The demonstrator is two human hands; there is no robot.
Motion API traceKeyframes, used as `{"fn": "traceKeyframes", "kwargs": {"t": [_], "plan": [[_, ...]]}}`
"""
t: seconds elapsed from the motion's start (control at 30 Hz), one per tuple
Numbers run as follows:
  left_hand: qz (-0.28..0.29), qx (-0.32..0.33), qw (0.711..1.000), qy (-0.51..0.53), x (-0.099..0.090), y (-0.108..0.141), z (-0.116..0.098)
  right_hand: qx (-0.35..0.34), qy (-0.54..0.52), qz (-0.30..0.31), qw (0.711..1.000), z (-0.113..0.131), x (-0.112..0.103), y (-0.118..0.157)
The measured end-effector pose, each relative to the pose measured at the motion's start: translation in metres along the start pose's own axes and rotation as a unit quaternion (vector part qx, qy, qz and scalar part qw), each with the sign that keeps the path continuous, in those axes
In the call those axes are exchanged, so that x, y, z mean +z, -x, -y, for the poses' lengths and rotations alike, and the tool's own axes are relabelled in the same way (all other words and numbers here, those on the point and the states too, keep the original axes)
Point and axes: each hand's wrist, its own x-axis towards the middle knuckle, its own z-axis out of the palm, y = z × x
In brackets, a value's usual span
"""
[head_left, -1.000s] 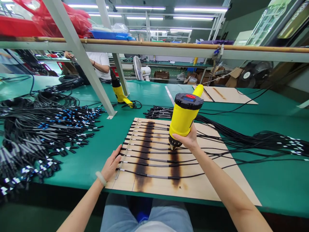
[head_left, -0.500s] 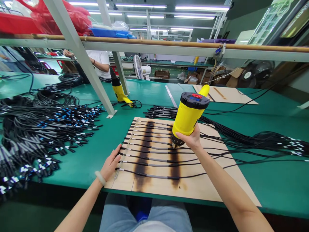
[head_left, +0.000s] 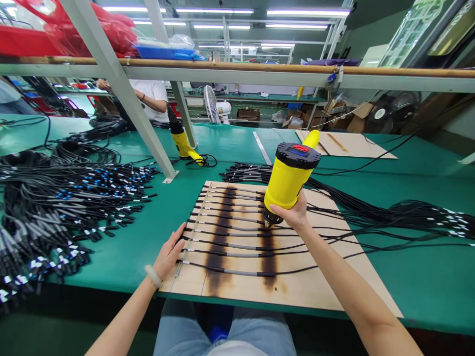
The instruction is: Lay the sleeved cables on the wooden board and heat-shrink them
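Observation:
My right hand (head_left: 293,212) is wrapped round a yellow and black heat gun (head_left: 287,180), its nozzle pointing down just above the cables near the right scorched band. Several black cables (head_left: 241,255) with grey and black sleeves lie side by side across a plywood board (head_left: 315,291). Two dark scorched bands run over the board beneath them. At the board's left edge rests my left hand (head_left: 170,252), fingers stretched out beside the cable ends. A thin strip (head_left: 189,232) along that edge crosses the cables near their ends.
A large heap of black cables (head_left: 74,188) covers the table's left. A second heat gun (head_left: 183,143) stands by the shelf post (head_left: 148,118). Loose cables (head_left: 401,217) trail off to the right. Behind are another board (head_left: 352,146), a fan (head_left: 215,105) and a person (head_left: 154,99).
Both hands and the heat gun hold almost the same place over the board. The view has shifted very slightly.

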Motion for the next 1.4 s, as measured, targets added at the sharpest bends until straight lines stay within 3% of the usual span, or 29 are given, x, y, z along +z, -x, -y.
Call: {"fn": "traceKeyframes", "kwargs": {"t": [0.8,1.17,1.3,1.4], "plan": [[0.0,-0.01,1.0,0.011,-0.002,0.002,-0.006,-0.019,0.04,-0.029,0.999,-0.003,0.001,-0.004],[-0.004,-0.017,1.0,-0.001,0.0,0.001,-0.004,0.022,-0.051,-0.009,0.998,0.016,0.013,0.009],[0.001,-0.006,0.999,-0.043,-0.006,-0.002,-0.014,0.008,-0.015,-0.042,0.999,0.016,0.004,0.01],[-0.014,0.025,0.991,-0.133,-0.001,-0.008,-0.038,0.009,0.01,-0.06,0.998,0.015,-0.004,0.011]]}}
